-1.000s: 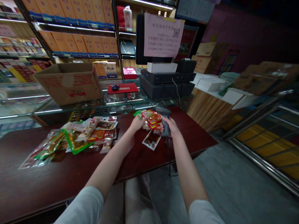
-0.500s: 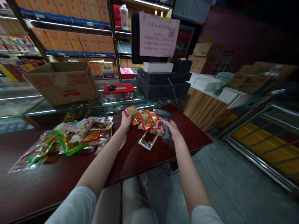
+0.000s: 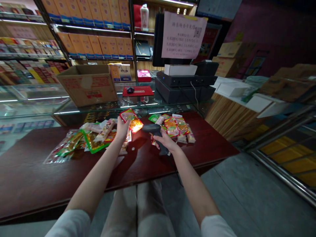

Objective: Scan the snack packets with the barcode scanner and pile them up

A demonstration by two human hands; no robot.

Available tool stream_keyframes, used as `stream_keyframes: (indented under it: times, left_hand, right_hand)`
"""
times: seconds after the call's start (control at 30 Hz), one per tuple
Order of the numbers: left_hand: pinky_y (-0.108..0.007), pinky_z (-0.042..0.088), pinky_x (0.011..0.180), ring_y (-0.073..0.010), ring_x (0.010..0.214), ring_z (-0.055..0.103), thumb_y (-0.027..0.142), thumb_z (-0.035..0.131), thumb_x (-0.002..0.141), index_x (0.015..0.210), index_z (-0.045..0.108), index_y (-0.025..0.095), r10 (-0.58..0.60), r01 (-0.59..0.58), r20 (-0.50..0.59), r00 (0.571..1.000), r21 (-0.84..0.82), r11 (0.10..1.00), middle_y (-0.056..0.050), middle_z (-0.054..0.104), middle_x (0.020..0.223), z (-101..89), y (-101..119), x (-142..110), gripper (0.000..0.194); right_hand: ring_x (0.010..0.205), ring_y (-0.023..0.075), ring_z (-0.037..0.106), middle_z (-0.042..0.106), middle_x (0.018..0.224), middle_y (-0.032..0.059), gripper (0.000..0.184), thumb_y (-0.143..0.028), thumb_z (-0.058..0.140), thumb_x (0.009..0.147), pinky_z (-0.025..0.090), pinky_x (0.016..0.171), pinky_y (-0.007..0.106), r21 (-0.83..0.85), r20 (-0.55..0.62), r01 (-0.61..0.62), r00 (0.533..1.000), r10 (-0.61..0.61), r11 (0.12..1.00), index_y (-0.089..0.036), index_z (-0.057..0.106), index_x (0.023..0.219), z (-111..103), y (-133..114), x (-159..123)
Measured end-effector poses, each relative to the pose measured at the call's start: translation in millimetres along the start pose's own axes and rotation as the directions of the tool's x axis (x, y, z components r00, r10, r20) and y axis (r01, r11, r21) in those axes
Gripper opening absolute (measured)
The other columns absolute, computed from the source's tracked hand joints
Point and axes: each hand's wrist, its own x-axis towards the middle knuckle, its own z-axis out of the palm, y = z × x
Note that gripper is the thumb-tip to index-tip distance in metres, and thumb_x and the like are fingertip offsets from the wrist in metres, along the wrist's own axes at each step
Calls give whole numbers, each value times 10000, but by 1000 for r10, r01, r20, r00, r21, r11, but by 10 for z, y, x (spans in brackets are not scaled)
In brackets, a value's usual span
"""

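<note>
My left hand (image 3: 121,129) pinches a red-edged snack packet (image 3: 136,125) above the table, and a bright patch of light falls on it. Facing that packet from the right is a dark grey barcode scanner (image 3: 151,128), its handle wrapped by my right hand (image 3: 166,141). A small shiny red and gold piece (image 3: 154,142) shows by my right fingers; I cannot tell whether they hold it. Left of my left hand lies a heap of snack packets (image 3: 96,138), partly hidden by my forearm. Beyond the scanner is a second group of packets (image 3: 176,126), several of them red-edged.
The dark red table (image 3: 138,168) meets a glass counter (image 3: 118,107). On the counter are an open cardboard box (image 3: 90,87), a mouse (image 3: 130,90) on a red sheet, and a black till (image 3: 184,90) below a screen with a paper notice. Metal railings (image 3: 283,174) stand at right.
The scanner has moved left, away from the right-hand packets, to face the packet in my left hand. That packet is now brightly lit. The whole view has shifted slightly.
</note>
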Motion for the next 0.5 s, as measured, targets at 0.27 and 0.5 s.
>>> stream_keyframes:
  times: [0.27,0.5]
  left_hand:
    - [-381,488,815,-258,872,630,275,560,765,1038,531,193,124,-142,68,990,509,849,-77,633,887,-344,284,22,287]
    - [-614,368,918,-464,1155,518,198,478,799,1258,542,58,197,-186,130,972,936,300,-319,603,1158,-615,528,5,485]
  right_hand:
    - [423,83,475,620,712,-25,324,-427,690,757,367,365,219,-13,-5,27,1000,-27,1000,-228,519,947,54,-133,-54]
    - [402,102,480,548,504,-70,350,-452,703,734,387,400,219,-38,-235,37,971,-45,999,-223,490,892,-510,-221,-265]
